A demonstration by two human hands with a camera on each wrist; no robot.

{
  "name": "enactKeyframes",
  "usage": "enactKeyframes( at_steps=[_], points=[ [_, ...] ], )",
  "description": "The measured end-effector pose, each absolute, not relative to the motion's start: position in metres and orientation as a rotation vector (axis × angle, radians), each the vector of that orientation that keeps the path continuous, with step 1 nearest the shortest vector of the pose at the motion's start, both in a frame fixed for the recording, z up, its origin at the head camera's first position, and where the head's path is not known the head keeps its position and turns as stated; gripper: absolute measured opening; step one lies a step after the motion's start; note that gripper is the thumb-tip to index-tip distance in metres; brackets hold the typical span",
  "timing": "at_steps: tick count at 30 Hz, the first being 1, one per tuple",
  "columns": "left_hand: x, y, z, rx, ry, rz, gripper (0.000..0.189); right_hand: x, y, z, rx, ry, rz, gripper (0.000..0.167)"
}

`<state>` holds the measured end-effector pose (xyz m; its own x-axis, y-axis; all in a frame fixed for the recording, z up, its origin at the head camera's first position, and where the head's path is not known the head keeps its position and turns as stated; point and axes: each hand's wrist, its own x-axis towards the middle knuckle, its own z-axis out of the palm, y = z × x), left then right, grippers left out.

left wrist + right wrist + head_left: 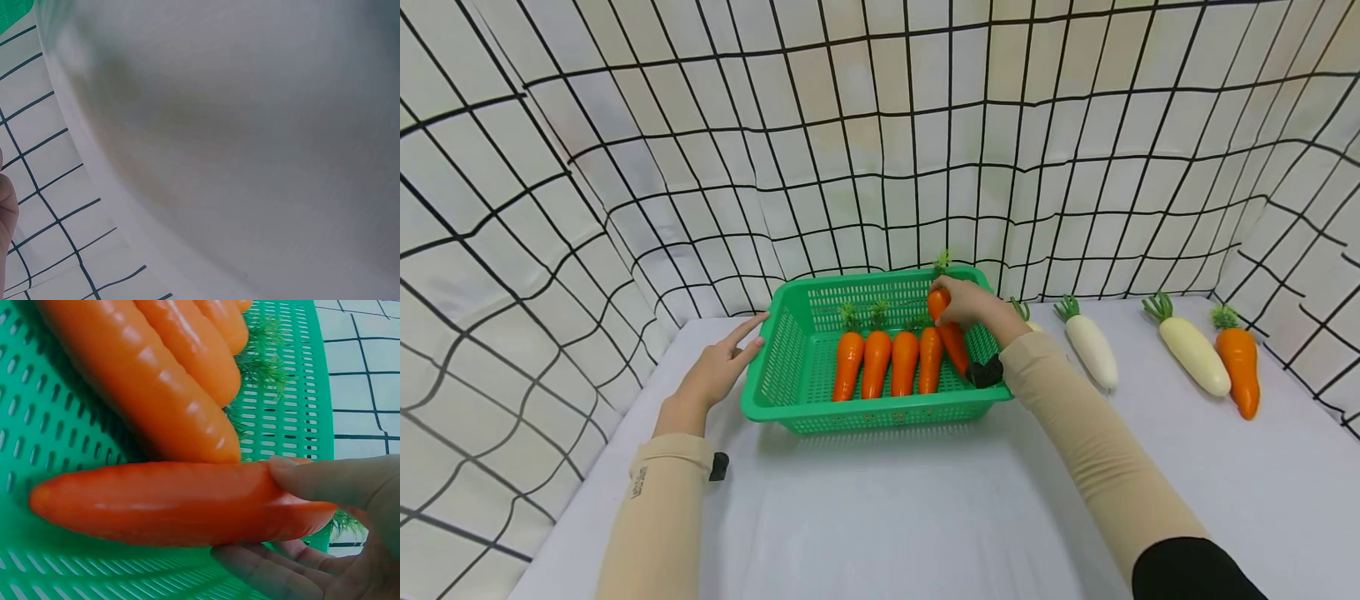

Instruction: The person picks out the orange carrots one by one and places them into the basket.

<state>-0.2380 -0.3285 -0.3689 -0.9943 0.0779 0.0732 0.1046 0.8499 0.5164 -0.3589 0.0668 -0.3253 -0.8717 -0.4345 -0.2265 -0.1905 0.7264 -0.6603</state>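
In the head view a green plastic basket (880,423) holds a row of orange carrots (877,363) with green tufts pointing to the back. My right hand (964,302) reaches over the basket's right part and grips a carrot (156,503) near its leafy end, thumb on one side and fingers on the other. The carrot's tip points toward me, inside the basket, beside the rightmost carrot of the row. My left hand (715,371) lies at the basket's left rim with its fingers extended, fingertips right at the edge.
Right of the basket lie a white radish (1093,350), a pale yellow radish (1195,354) and another carrot (1238,367). One more radish is partly hidden behind my right forearm. A black wire grid (880,167) over white cloth encloses the white table (880,517) at the back and sides.
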Motion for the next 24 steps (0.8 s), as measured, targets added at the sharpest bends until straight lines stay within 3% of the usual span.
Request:
enactKeyframes(
  at_steps=[14,24],
  points=[
    [-0.2401,-0.3299,-0.3702,-0.152,-2.959,-0.839,0.064,-0.3583,0.0606,-0.3281,-0.396,2.545,-0.661,0.07],
    [-0.2387,-0.3294,-0.3706,-0.134,-2.969,-0.855,0.064,-0.3549,0.0589,-0.3276,-0.438,2.535,-0.603,0.057]
  ],
)
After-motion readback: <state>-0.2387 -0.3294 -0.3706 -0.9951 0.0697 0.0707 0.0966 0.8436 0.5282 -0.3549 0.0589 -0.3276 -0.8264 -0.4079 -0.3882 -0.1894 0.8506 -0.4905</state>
